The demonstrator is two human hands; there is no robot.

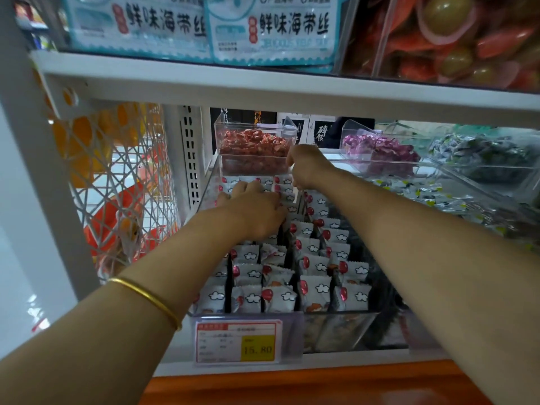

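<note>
1. A person's left hand (254, 209) lies palm down on the back rows of white packets (315, 287) in a clear bin (336, 328). Its fingers are stretched forward and relaxed, clamped on nothing, and a gold bangle (146, 296) rides the forearm.
2. The right hand (306, 166) is held higher, at the bin's far end, with the wrist bent and the fingers curled down towards the last packets. Whether they pinch a packet cannot be told.
3. The packets stand upright in rows from the bin's front wall to its back, filling the left and middle. The right side of the bin shows a dark gap.
4. Just behind the hands sits a tub of red sweets (254, 147), with a tub of purple sweets (380, 150) to its right.
5. The upper shelf (263, 89) hangs low over both hands, leaving a shallow slot. A lattice panel (117, 171) closes the left side.
6. A price tag (238, 342) is clipped to the front edge, below the left forearm.
</note>
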